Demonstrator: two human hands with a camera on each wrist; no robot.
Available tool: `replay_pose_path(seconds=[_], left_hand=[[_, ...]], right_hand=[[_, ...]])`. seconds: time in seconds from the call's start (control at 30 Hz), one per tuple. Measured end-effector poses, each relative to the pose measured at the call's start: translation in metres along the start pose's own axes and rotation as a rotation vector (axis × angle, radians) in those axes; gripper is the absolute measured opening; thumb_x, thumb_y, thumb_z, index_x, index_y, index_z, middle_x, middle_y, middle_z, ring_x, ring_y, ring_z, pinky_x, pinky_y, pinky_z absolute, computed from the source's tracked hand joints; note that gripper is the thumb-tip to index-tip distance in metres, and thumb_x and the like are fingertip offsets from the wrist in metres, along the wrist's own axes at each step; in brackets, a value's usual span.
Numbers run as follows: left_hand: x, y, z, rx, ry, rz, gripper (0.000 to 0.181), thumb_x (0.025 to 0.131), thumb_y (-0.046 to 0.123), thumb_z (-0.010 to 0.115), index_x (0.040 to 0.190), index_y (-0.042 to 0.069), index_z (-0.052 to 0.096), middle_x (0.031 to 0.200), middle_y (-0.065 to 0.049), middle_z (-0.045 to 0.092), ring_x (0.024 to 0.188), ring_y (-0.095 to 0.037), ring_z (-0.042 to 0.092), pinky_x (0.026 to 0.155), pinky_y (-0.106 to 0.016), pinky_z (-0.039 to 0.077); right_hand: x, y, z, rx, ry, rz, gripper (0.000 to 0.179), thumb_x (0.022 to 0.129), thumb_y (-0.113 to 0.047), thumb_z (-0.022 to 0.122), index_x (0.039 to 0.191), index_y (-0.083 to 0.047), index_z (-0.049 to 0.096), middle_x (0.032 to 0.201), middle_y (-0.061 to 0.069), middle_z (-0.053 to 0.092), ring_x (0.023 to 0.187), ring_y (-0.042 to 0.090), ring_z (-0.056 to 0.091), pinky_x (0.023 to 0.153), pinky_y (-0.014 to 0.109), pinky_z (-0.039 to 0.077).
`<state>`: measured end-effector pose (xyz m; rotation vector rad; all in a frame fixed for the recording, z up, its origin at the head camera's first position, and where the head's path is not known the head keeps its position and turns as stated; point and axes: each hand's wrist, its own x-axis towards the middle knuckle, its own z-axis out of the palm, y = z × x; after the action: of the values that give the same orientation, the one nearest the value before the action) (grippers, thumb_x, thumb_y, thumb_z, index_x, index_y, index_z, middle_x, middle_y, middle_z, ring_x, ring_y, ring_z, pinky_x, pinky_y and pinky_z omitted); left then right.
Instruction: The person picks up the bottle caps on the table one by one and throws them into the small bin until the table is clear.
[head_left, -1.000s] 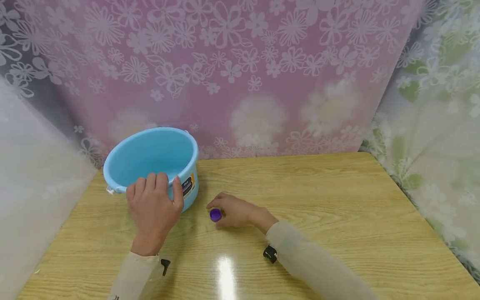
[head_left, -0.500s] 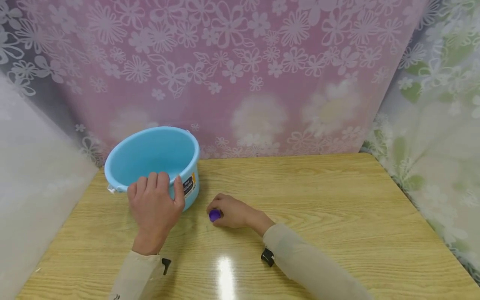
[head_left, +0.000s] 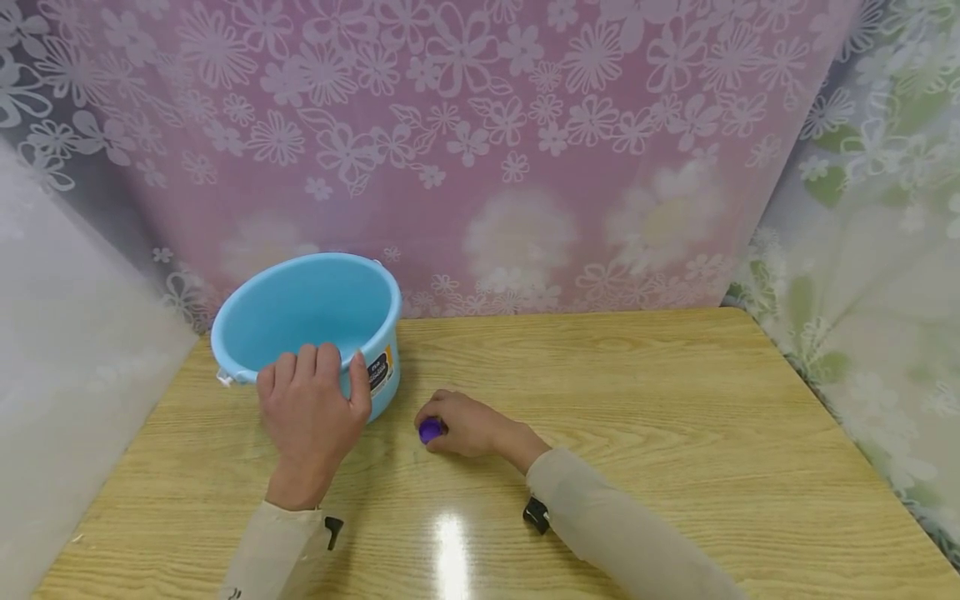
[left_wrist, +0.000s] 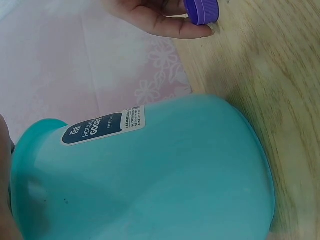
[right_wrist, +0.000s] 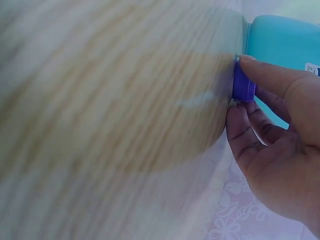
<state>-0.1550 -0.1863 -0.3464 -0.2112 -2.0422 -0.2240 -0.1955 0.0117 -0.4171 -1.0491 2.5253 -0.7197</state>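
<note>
A light blue plastic bucket (head_left: 300,308) with a dark label stands upright at the left of the table. My left hand (head_left: 311,408) grips its near rim, four fingers over the edge inside and the thumb along the outside. To the right of the bucket, my right hand (head_left: 468,423) pinches a small purple bottle cap (head_left: 431,431) between thumb and fingers. Its hollow side faces up, and ribbed sides show on the cap (left_wrist: 206,11) in the left wrist view. The right wrist view has the cap (right_wrist: 244,85) low against the tabletop.
The wood-grain table (head_left: 637,400) reaches back to a pink flowered curtain (head_left: 480,167). Pale curtains (head_left: 870,275) flank it on both sides. The bucket's white handle fitting (head_left: 224,378) sticks out at its left.
My right fingers have drawn in slightly around the purple bottle cap. The left hand and bucket have held their place, with only a slight shift of the head view.
</note>
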Motion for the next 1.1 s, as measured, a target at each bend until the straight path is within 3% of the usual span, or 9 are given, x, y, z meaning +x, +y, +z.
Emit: replay_pose_path(seconds=[0.3,0.6,0.97,1.1], left_hand=[[0.0,0.0,0.001,-0.002,0.012,0.002,0.036,0.09,0.033,0.046,0.068,0.004,0.042,0.061,-0.011,0.037,0.056,-0.033,0.036,0.062,-0.048,0.033],[0.0,0.0,0.001,0.001,0.011,0.003,0.036,0.09,0.033,0.046,0.069,0.004,0.042,0.061,-0.011,0.037,0.056,-0.033,0.035,0.063,-0.048,0.032],[0.0,0.0,0.0,-0.001,0.009,0.0,0.036,0.09,0.033,0.046,0.069,0.004,0.042,0.061,-0.011,0.037,0.056,-0.033,0.035,0.064,-0.048,0.033],[-0.001,-0.001,0.0,0.002,0.004,0.002,0.036,0.09,0.033,0.046,0.069,0.004,0.043,0.061,-0.011,0.038,0.056,-0.033,0.036,0.064,-0.048,0.033]], right_hand=[[-0.002,-0.001,-0.003,0.038,0.01,0.001,0.033,0.091,-0.022,0.066,0.121,-0.011,0.063,0.114,0.001,0.056,0.101,0.01,0.052,0.088,0.024,0.043],[-0.007,-0.005,-0.02,0.197,0.138,-0.021,0.039,0.091,-0.018,0.066,0.125,-0.002,0.059,0.108,0.002,0.056,0.092,0.011,0.057,0.078,0.021,0.047],[-0.02,-0.015,-0.054,0.275,0.225,-0.082,0.038,0.091,-0.018,0.065,0.126,-0.005,0.059,0.109,0.001,0.058,0.092,0.012,0.058,0.076,0.023,0.05],[-0.022,-0.019,-0.068,0.306,0.318,-0.077,0.038,0.09,-0.021,0.066,0.125,-0.007,0.06,0.109,-0.001,0.06,0.089,0.012,0.059,0.076,0.024,0.05]])
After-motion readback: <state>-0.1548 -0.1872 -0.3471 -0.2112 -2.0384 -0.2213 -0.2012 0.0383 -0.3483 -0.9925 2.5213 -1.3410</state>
